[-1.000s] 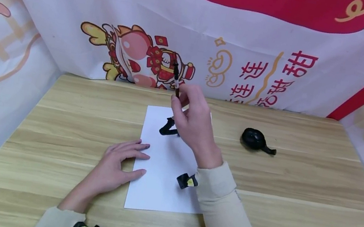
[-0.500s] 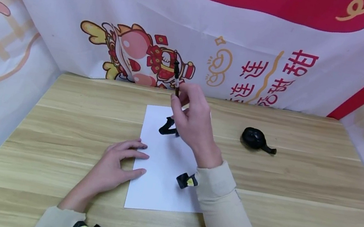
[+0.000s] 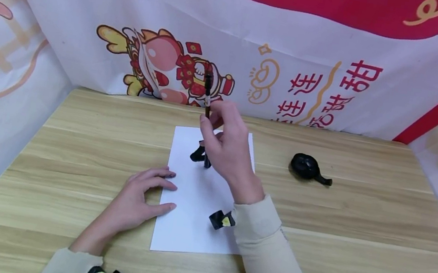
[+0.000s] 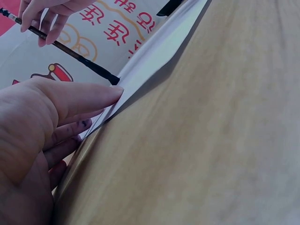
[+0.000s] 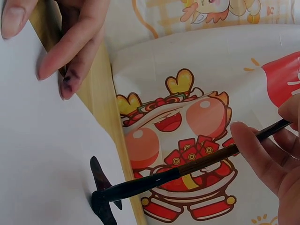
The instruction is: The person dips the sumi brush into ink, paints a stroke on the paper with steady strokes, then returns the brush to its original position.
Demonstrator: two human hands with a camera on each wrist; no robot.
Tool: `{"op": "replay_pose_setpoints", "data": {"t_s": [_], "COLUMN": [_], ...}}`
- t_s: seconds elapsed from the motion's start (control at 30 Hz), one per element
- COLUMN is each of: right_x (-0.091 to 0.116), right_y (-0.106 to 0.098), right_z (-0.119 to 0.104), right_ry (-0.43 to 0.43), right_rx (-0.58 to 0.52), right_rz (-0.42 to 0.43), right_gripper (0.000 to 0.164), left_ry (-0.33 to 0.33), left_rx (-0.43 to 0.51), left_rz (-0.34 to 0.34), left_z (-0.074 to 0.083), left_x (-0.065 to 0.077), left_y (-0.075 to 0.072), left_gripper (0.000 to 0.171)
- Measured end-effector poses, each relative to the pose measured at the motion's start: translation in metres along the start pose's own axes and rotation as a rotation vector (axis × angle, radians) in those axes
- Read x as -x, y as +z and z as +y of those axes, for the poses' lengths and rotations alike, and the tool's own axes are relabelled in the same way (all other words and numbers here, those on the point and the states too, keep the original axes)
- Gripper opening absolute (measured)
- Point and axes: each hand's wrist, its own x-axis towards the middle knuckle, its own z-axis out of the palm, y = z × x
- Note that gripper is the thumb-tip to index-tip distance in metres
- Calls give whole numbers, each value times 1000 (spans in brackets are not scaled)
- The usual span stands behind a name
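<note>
Upright in my right hand [image 3: 227,140] is a calligraphy brush [image 5: 206,161], pinched between thumb and fingers around its brown shaft. In the right wrist view its inked tip [image 5: 99,199] meets the white paper [image 3: 188,218] at thick black strokes [image 5: 98,169], near the far end of the sheet. The hand partly hides those strokes in the head view. My left hand [image 3: 138,202] rests at the sheet's left edge, fingers spread and fairly straight, thumb on the paper. A dark smudge marks one of its fingertips [image 5: 70,83].
A shiny black rounded object [image 3: 305,167] with a short handle-like end lies on the wooden table [image 3: 360,228], right of the paper. Printed cloth [image 3: 228,27] hangs behind the table and along its sides. Small black cameras [image 3: 222,219] sit at both wrists.
My right hand has shifted slightly left and toward me with the brush. The brush's dark lower end now shows below the fingers over the paper. My left hand stays nearly still.
</note>
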Motion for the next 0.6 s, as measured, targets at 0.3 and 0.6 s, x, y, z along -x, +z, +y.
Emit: {"op": "replay_pose_setpoints", "data": {"t_s": [0.3,0.6], "right_x": [1,2], "right_y": [3,6], "right_z": [-3,-6], "right_ry": [19,30], "right_rx": [-51,-103], "right_rz": [-14,-36], "right_gripper": [22,22], "left_ry": [-9,-18], "left_rx": [0,7], "left_rz": [-2,0], "left_z": [1,1], "left_x": [1,1], "left_y": [-1,-2], "left_gripper": [33,31]}}
